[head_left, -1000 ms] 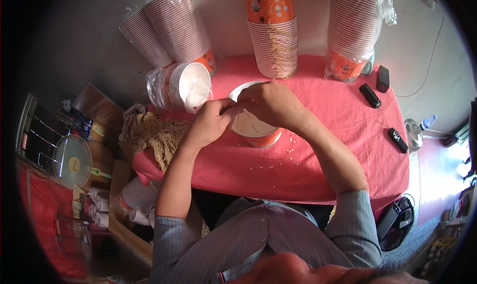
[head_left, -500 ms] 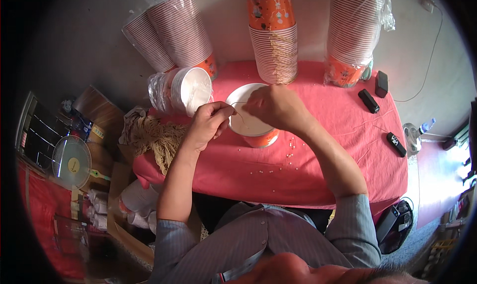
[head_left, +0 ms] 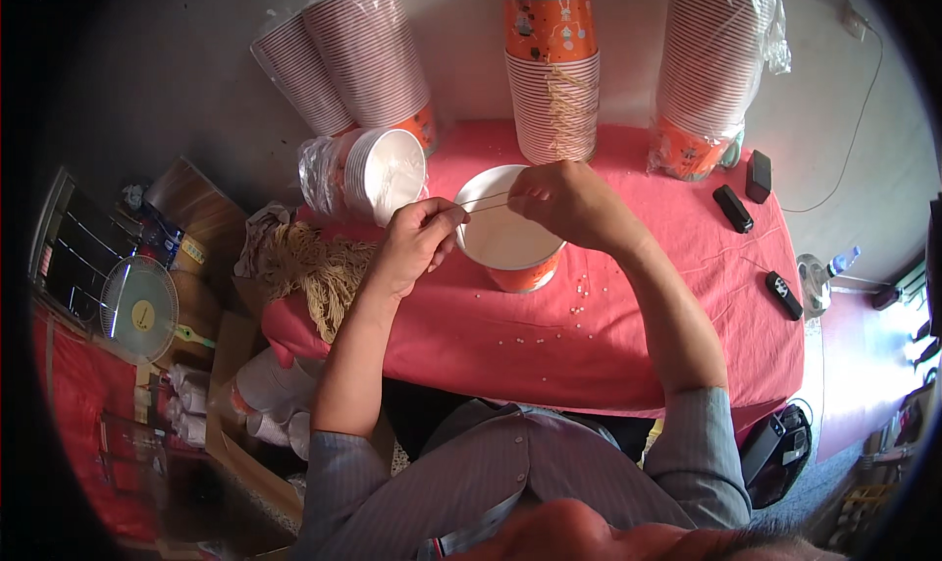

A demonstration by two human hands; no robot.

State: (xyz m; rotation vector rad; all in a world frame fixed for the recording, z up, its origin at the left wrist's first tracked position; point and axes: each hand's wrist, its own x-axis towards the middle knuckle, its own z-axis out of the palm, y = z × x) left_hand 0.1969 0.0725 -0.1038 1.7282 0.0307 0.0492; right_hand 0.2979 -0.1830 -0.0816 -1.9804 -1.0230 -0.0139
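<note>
An orange paper cup (head_left: pixel 510 249) with a white inside stands on the red tablecloth (head_left: pixel 628 345) in front of me. My left hand (head_left: pixel 417 242) and my right hand (head_left: pixel 564 200) pinch the two ends of a thin cream string (head_left: pixel 483 203) stretched taut above the cup's rim. The left hand is just left of the cup, the right hand over its far right edge. Small white bits (head_left: pixel 579 301) lie scattered on the cloth near the cup.
Tall stacks of striped paper cups (head_left: pixel 554 80) stand along the back, some in plastic (head_left: pixel 711 70); one sleeve of white-inside cups (head_left: pixel 368 173) lies on its side. A bundle of cream strings (head_left: pixel 319 267) lies left. Black devices (head_left: pixel 734 208) sit right. A small fan (head_left: pixel 137 311) stands left.
My hands have drawn apart over the cup. The string between them is now pulled straight and the cup's white inside shows more.
</note>
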